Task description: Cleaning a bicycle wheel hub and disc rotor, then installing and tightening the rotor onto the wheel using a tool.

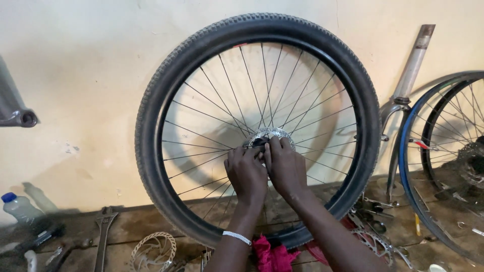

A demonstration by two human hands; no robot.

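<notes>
A bicycle wheel (151, 100) with a knobby black tyre and thin spokes stands upright against a pale wall. At its centre is a silver brake disc (269, 134) around the hub. My left hand (246, 174), with a white bracelet at the wrist, has its fingers on the hub just below the disc. My right hand (286, 166) is pressed beside it, its fingertips on the dark hub centre (259, 142). Both hands hide most of the hub, so what the fingers pinch is not visible.
A second wheel with a blue rim (408, 166) and a grey bicycle fork (411, 70) lean at the right. On the floor lie a loose brake disc (151, 250), a wrench (103, 226), a plastic bottle (20, 206), a pink rag (272, 257) and small metal parts (375, 211).
</notes>
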